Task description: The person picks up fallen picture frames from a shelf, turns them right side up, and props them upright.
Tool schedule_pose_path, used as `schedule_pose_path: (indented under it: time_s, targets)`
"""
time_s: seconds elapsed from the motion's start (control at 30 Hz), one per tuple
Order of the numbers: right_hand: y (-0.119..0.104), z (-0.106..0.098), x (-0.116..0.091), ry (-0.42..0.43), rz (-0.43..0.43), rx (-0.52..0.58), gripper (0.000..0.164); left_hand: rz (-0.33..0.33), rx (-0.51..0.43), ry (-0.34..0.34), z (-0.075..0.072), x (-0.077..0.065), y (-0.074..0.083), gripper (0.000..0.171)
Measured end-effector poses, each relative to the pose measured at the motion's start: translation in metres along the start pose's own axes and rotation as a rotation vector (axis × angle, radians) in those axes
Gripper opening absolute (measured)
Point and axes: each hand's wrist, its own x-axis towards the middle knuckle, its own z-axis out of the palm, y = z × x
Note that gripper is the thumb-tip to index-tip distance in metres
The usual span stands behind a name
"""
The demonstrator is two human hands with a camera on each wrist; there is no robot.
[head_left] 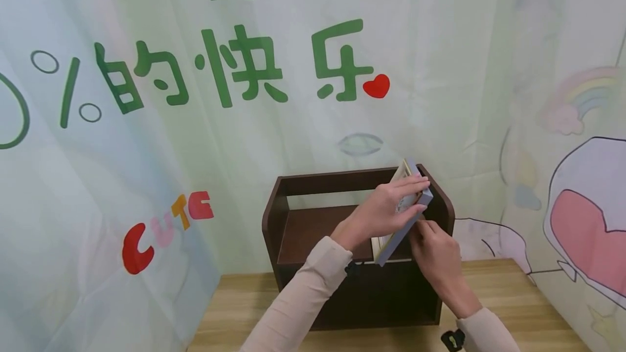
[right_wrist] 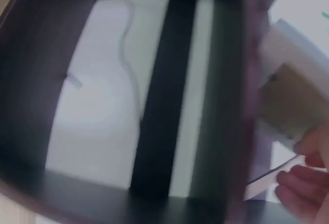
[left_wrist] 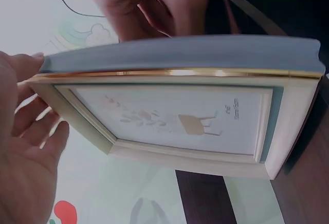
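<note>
A picture frame (head_left: 397, 240) with a pale blue-grey side and cream front stands tilted over the upper level of a dark brown desk shelf (head_left: 313, 232). My left hand (head_left: 383, 208) grips its upper end, fingers and thumb at the edge. Its front shows a print of a plant-like figure (left_wrist: 191, 124) in the left wrist view. My right hand (head_left: 437, 251) is behind the frame with curled fingers. In the right wrist view, fingertips (right_wrist: 298, 185) pinch a thin strip by the brown back panel (right_wrist: 295, 100); this view is blurred.
The shelf has raised sides, a back rail (head_left: 337, 180) and an open lower compartment (head_left: 376, 297). It stands on a wood-grain table (head_left: 239, 300). Printed curtains (head_left: 440, 69) with green lettering hang close behind and on both sides.
</note>
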Motion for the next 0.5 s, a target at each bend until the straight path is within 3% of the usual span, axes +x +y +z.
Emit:
schedule_pose_path:
  time_s: [0.13, 0.3, 0.5]
  targets:
    - [-0.01, -0.02, 0.0, -0.004, 0.106, 0.074, 0.013, -0.038, -0.019, 0.017, 0.002, -0.004, 0.001, 0.059]
    - [-0.022, -0.046, 0.014, 0.024, 0.183, 0.121, 0.014, -0.107, -0.037, 0.115, 0.001, -0.007, -0.015, 0.053]
    - [-0.037, -0.065, 0.029, 0.009, 0.267, 0.164, 0.015, -0.299, -0.13, 0.196, 0.012, -0.01, -0.047, 0.043]
